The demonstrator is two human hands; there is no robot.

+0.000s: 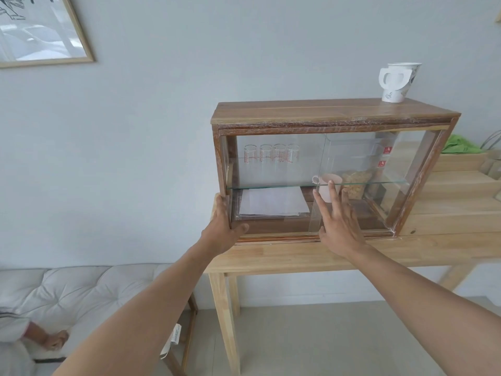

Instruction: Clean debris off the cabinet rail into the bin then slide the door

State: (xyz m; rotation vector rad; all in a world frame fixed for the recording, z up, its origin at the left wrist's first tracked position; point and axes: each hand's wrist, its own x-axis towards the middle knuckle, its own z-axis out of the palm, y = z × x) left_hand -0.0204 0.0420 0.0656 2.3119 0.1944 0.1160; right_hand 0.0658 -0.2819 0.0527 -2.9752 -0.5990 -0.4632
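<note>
The left hand (225,229) is gripping the cabinet (336,115) corner while the open right hand (339,229) is pressing flat on the glass door (360,185) (rail (276,237) looking clear, bin unseen), so the sliding seems underway.

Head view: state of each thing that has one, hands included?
Cabinet: upright on table.
Glass door: covers the right half; left half open.
Left hand: gripping the cabinet's lower left corner.
Right hand: open, flat on the glass door.
Paper cup: upright on the cabinet top.
Pink mug: upright inside.
Glasses: upright on the shelf.
</note>
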